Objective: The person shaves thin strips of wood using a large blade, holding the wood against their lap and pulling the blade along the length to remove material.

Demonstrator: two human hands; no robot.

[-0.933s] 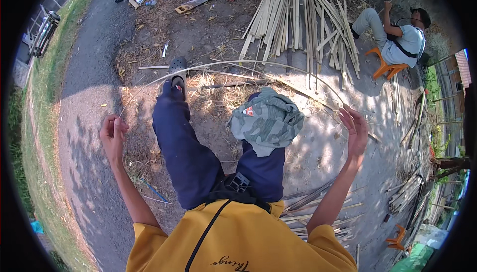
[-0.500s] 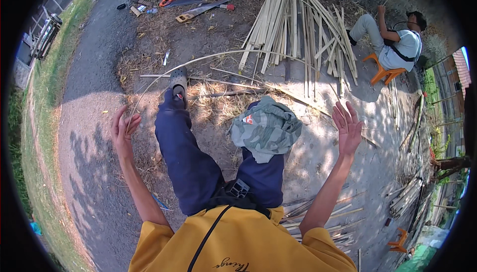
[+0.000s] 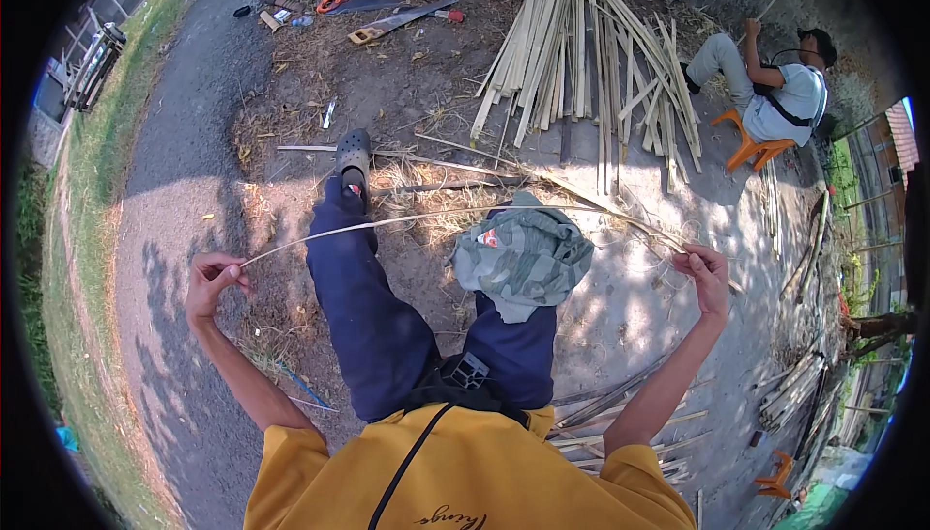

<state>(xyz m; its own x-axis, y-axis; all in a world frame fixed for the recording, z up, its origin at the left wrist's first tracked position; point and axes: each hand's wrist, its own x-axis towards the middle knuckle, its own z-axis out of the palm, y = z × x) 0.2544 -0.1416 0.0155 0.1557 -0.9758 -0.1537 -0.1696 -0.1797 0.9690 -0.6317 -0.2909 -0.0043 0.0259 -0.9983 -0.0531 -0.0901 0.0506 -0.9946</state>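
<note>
A long, thin bamboo strip [image 3: 417, 215] stretches across in front of me, arching only slightly over my legs. Its left end sits between the thumb and fingers of my left hand [image 3: 219, 283], out over the grey path. At the other end my right hand [image 3: 702, 276] pinches the strip, with fine pale fibres curling about the fingers. Below the strip, a camouflage cloth [image 3: 523, 257] is draped over my right knee.
Many split bamboo strips [image 3: 542, 55] lie heaped ahead. Two handsaws [image 3: 402, 21] rest on the soil at the far left. A person [image 3: 775, 89] sits on an orange stool [image 3: 748, 145] at the far right, holding a stick. More strips [image 3: 630, 433] lie near my right side.
The strip has come down toward me and flattened from a high arch. Both hands have moved outward and lower, and their fingers have closed on its ends.
</note>
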